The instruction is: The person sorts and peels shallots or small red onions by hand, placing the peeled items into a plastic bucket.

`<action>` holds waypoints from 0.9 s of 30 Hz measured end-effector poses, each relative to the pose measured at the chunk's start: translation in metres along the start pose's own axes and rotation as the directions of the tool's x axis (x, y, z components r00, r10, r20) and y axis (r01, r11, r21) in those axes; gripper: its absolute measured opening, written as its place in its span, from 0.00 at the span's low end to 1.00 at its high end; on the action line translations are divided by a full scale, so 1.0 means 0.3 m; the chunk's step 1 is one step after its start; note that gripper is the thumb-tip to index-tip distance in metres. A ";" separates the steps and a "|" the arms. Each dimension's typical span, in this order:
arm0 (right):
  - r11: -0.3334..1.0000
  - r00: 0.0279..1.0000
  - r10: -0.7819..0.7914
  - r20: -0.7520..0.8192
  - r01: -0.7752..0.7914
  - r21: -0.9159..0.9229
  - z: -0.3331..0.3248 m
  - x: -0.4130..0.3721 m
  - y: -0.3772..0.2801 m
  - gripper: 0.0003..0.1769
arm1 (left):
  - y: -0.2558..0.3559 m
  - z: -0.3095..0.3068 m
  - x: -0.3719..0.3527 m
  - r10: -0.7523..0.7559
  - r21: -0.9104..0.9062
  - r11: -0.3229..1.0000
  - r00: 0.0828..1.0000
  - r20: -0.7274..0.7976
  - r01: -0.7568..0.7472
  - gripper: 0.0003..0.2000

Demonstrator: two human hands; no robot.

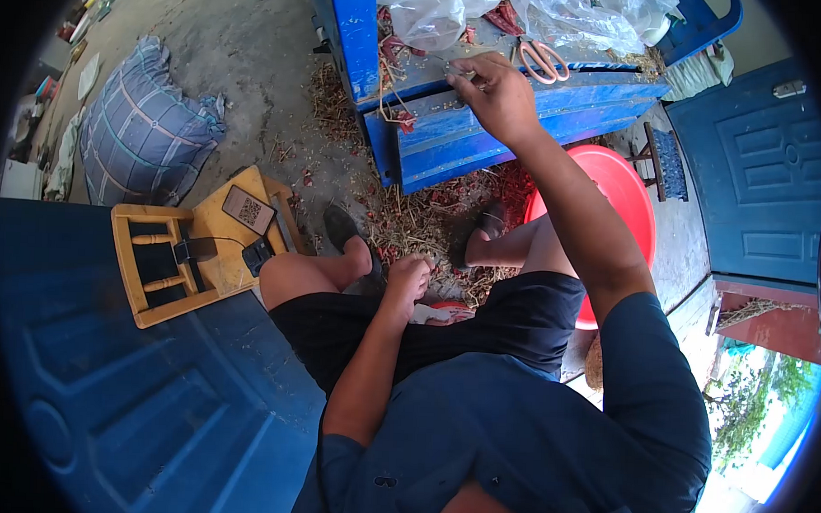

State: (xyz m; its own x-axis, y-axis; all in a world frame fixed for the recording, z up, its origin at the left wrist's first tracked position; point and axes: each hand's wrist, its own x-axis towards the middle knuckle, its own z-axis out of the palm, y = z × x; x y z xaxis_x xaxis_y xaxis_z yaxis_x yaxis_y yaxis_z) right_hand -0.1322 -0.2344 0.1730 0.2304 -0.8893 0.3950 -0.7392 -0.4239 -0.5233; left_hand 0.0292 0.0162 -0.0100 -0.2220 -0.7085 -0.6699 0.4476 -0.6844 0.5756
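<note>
My right hand [496, 95] is raised over the near edge of a blue cart bed [487, 123], thumb and fingers drawn together in a pinch. Whatever lies between those fingertips is too small to make out. Just right of it, scissors [544, 62] with pink handles rest on the bed. Clear plastic bags [437, 13] lie behind, among dried red pods [504, 16] that look like chillies. My left hand [411, 279] is closed in front of my lap, and its contents are hidden. Below it, part of something red [449, 305] shows between my legs.
A red plastic basin [634, 201] stands by my right leg. Dry stems and red scraps [430, 212] litter the floor. On the left are a wooden chair [218, 209] with a phone [248, 209] on it and a stuffed checked sack [144, 130]. A low stool [662, 161] stands right.
</note>
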 end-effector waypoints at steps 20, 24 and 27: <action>0.881 0.611 0.267 0.745 -0.469 0.068 -0.095 -0.455 0.042 0.16 | 0.006 0.004 -0.008 0.033 -0.041 0.999 0.999 0.025 -0.032 0.03; 0.902 0.351 -0.074 0.933 -0.375 0.213 0.004 -0.758 0.044 0.13 | -0.024 0.033 0.008 0.005 -0.002 1.000 0.999 0.047 -0.005 0.03; 0.792 0.165 -0.177 0.970 -0.562 0.240 0.074 -0.800 -0.035 0.12 | -0.051 0.044 -0.004 0.041 0.132 0.990 0.999 0.030 -0.045 0.04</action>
State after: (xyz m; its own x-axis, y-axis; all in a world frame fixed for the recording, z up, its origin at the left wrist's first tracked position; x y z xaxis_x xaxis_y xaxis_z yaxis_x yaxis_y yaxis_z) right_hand -0.1656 -0.0204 0.0671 0.7827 -0.2383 -0.5750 -0.5630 0.1226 -0.8173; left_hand 0.0112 0.0252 -0.0117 -0.2291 -0.7407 -0.6315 0.3388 -0.6689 0.6617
